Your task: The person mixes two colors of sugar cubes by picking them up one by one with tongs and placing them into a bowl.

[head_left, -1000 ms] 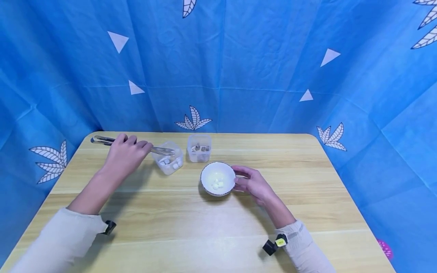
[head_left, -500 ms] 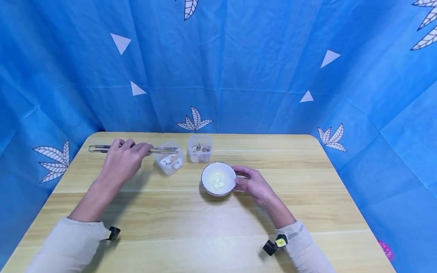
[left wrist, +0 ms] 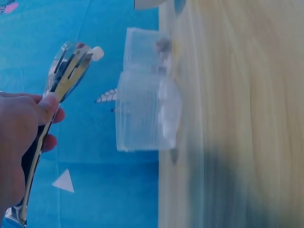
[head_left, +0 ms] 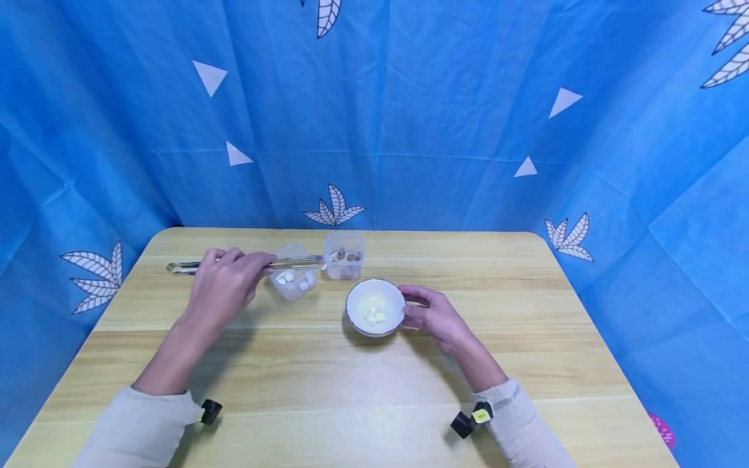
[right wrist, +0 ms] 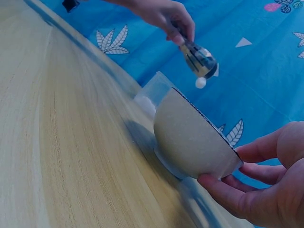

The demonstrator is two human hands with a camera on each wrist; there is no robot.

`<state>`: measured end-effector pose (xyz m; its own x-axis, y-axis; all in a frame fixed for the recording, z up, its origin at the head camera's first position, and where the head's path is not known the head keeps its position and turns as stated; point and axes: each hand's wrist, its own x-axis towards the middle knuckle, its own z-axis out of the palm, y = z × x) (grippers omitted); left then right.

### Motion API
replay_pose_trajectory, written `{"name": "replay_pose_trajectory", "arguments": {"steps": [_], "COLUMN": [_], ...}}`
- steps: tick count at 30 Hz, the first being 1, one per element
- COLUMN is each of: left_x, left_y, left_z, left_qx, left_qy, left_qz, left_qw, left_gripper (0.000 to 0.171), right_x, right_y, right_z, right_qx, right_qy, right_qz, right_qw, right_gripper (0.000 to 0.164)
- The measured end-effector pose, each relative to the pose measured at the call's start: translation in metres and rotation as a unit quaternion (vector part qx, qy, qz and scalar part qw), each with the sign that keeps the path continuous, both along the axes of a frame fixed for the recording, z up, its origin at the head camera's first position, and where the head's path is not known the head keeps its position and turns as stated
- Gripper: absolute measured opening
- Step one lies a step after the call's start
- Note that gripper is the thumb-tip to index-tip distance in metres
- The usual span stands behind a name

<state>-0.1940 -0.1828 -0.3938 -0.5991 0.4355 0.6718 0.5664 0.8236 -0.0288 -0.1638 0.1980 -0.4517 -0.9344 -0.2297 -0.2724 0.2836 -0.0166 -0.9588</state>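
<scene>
Tongs [left wrist: 65,85]: the left hand [head_left: 229,284] is gripping them, fingers curling round, tips pinching a white piece [left wrist: 97,53].
Plastic box [head_left: 294,294]: it is sitting below the tongs, right of the left hand, holding more white lumps [head_left: 285,277].
Second box [head_left: 345,269]: it is standing near the tong tips.
Bowl [head_left: 374,292]: the right hand [head_left: 435,317] is pinching its side; pale bits [head_left: 374,319] are lying inside, left of that grip.

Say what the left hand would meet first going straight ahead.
First in line lies the clear square plastic box with brownish pieces, though depth is unclear: the shiny metal tongs appear higher and may pass over.
</scene>
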Motion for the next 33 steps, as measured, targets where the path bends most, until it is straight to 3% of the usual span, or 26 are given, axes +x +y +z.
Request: {"name": "replay_pose_trajectory", "arguments": {"steps": [17,33], "left_x": [0.016,0.021], "left_y": [0.045,0.066], "left_z": [-0.014,-0.033], "left_qx": [0.026,-0.016], "left_qy": [-0.030,-0.054], "left_qz": [-0.056,-0.094], "left_qw": [0.9976,0.9940], "left_gripper": [0.021,0.021], "right_x": [0.000,0.001], "right_y": [0.001,0.001], "right_z": [-0.002,-0.001], "right_qx": [-0.001,-0.006], "right_qy": [-0.003,0.000], "right_qz": [0.001,0.007], "right_qw": [1.000,1.000], "right_gripper": [0.053,0.053]}}
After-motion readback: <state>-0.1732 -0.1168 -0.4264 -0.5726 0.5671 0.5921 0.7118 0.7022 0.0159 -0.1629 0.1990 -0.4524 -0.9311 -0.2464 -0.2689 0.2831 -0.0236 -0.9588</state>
